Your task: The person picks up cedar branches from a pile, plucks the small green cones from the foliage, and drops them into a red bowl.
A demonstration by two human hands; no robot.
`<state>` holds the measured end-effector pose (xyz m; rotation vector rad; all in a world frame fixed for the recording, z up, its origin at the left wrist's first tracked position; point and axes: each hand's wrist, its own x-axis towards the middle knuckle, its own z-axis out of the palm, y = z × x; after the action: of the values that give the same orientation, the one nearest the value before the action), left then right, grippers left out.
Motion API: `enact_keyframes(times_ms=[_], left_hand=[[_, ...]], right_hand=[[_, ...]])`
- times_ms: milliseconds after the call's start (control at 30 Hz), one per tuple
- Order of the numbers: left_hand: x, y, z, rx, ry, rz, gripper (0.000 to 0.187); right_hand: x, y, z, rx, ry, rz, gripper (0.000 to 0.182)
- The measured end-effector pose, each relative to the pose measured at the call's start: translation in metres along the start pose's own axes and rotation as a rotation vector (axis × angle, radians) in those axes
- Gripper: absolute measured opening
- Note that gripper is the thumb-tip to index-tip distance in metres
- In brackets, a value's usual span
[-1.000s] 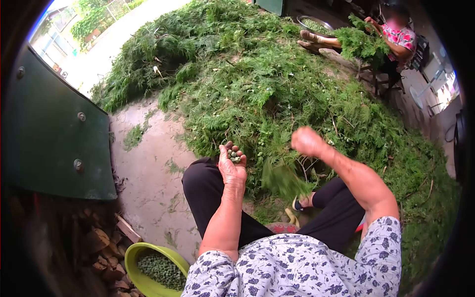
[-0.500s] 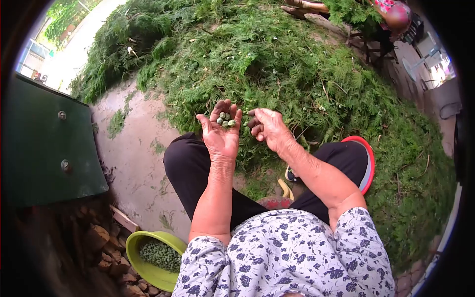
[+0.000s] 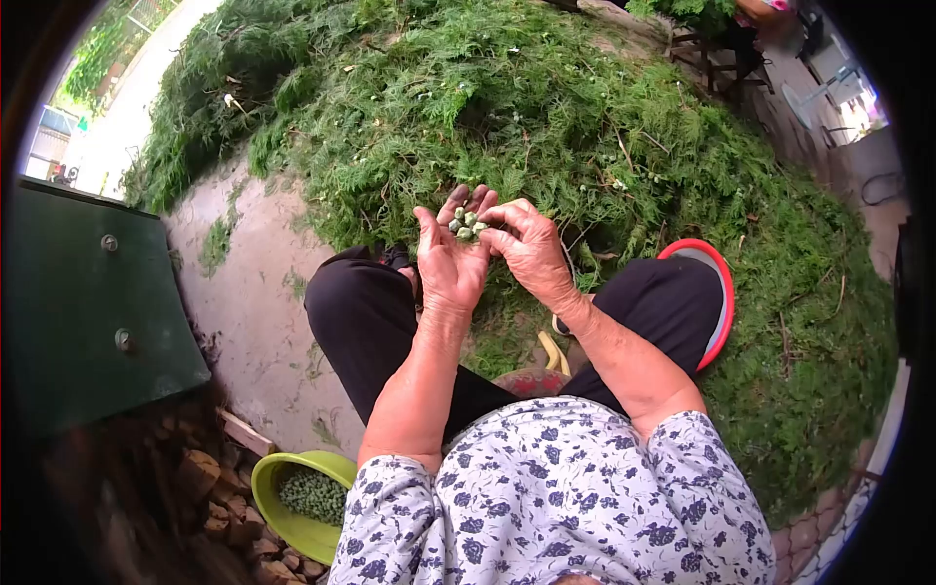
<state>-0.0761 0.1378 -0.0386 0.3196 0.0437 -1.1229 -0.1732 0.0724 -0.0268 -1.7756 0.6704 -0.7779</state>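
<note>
Small, round, knobbly grey-green cones (image 3: 466, 226) are gathered in the upturned, cupped left hand (image 3: 454, 263), where they are borne on the inner side of the fingers; these are loosely extended, not closed over the load. The edge of the cluster is met from the side by the right hand (image 3: 536, 255), its thumb and forefinger brought close together; with the tips so small in view, it cannot be told whether a cone is pinched between them. Feathery green cut branches (image 3: 546, 117) are heaped in front of the hands, and more small green cones (image 3: 314, 495) are held in a yellow-green oval plastic basin (image 3: 303, 541) at the person's left side. The cones should be found light, firm and hard to crush, but apt to roll; each is best gripped across its widest part, while a handful is best carried with the palm level and the fingers curled as a rim. The branches are likely springy, and best grasped by a woody stem.
</note>
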Motion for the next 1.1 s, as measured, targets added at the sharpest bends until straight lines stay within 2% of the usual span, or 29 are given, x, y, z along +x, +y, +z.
enact_keyframes(times_ms=[33,67,100,167,300,367,500,633,700,767,800,900,967,1033,1100], left_hand=[[0.000,-0.001,0.001,0.009,-0.017,-0.031,0.068],[-0.001,-0.001,0.003,-0.002,-0.010,-0.039,0.069],[-0.001,-0.001,0.005,-0.005,-0.010,-0.041,0.069],[-0.002,-0.001,0.010,-0.010,0.016,-0.060,0.070],[-0.002,-0.004,0.008,0.020,-0.001,-0.087,0.071],[-0.001,-0.007,0.004,0.015,-0.004,-0.099,0.071],[-0.001,-0.011,0.000,0.014,-0.003,-0.122,0.070],[-0.001,-0.013,-0.002,0.019,0.005,-0.139,0.071],[-0.002,-0.012,0.005,0.025,0.026,-0.134,0.072],[-0.003,-0.012,0.007,0.034,0.047,-0.133,0.072],[-0.002,-0.013,0.007,0.006,0.071,-0.143,0.072],[0.001,-0.016,-0.007,-0.022,0.052,-0.185,0.074],[0.001,-0.018,-0.012,-0.020,0.012,-0.217,0.075],[0.001,-0.018,-0.009,0.012,-0.043,-0.234,0.071],[-0.001,-0.016,-0.003,0.041,0.017,-0.233,0.072]], right_hand=[[0.001,0.000,-0.004,0.172,0.002,0.105,0.017],[0.002,-0.004,-0.012,0.389,-0.050,0.342,0.015],[0.004,-0.010,-0.012,0.559,0.014,0.307,0.016],[0.006,-0.007,-0.019,0.697,0.028,0.334,0.018],[0.009,-0.005,-0.028,0.673,-0.098,0.409,0.018],[0.009,-0.006,-0.022,-0.162,-0.026,0.015,0.018],[0.008,0.004,-0.017,-0.275,-0.019,-0.008,0.024],[0.007,0.002,-0.025,-0.236,-0.005,0.031,0.017],[0.008,-0.002,-0.035,0.432,-0.107,0.416,0.019],[0.010,-0.003,-0.036,0.912,-0.004,0.461,0.023],[0.010,-0.001,-0.036,0.911,-0.003,0.460,0.023],[0.013,-0.002,-0.034,0.762,-0.034,0.432,0.017],[0.012,-0.009,-0.026,0.136,-0.086,0.142,0.013],[0.011,-0.005,-0.020,0.152,-0.104,0.179,0.012],[0.012,-0.008,-0.016,-0.172,-0.102,-0.025,0.018]])
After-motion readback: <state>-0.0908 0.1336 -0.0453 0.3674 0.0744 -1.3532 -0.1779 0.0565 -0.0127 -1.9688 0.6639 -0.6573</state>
